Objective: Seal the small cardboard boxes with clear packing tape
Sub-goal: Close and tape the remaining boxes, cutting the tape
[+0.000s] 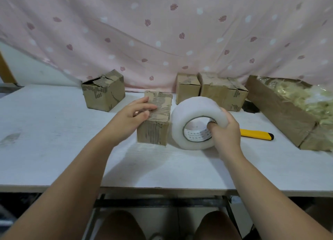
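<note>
Nearest, the right hand gripped the tape roll, fingers hooked into its core and thumb over the outer face. The roll stood on edge low over the table, just beside the middle box. The left hand lay on that box's top, fingers fairly straight, pressing the flaps down. To do this step well, I judged, the flaps needed holding flush while the tape's free end, not visible here, was found and laid along the seam, overhanging both sides. The yellow knife lay near on the right, ready for cutting. Farther back stood the ragged-topped box and two rear boxes.
</note>
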A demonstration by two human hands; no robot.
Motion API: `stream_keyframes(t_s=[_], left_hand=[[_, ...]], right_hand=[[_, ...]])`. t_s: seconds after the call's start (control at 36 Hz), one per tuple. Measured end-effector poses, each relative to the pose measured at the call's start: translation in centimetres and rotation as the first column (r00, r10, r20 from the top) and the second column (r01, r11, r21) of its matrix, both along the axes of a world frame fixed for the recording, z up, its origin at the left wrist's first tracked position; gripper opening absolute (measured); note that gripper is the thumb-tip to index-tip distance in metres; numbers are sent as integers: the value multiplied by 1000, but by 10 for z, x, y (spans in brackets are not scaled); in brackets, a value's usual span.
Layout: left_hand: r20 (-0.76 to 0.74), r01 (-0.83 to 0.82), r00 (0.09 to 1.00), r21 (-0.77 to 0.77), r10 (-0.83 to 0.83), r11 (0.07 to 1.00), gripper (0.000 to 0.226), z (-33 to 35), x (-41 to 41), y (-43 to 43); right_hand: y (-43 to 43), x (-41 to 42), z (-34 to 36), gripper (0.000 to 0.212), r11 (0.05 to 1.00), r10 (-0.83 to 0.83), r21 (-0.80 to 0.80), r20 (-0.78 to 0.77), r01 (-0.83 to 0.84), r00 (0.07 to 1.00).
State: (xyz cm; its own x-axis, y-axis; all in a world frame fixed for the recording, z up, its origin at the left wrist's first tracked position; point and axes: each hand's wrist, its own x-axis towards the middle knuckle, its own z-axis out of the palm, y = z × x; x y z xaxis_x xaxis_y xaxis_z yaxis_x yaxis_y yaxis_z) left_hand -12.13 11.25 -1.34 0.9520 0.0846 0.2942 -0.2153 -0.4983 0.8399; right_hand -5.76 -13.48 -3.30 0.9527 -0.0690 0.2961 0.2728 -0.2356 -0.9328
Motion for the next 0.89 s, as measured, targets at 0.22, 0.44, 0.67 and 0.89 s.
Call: stream_keyframes(t_s=[0.22, 0.44, 0.67, 0.89], left_hand=[[-429, 268, 883, 134, -188, 954, 79, 28, -10, 13], [-62, -122, 945, 844, 321, 523, 127, 16, -6, -44], [204, -279, 956, 859, 212, 429, 94, -8, 3, -77], [171, -233, 969, 870, 176, 435, 114, -3, 2, -68]], right_hand=[[-8, 8, -1, 39, 999, -14, -43, 16, 15, 1000], [-8, 3, -14, 51, 1000, -21, 7, 90, 21, 996], [-13, 0, -16, 64, 998, 31, -59, 121, -24, 992], [-22, 4, -24, 66, 995, 94, -47, 57, -91, 994]])
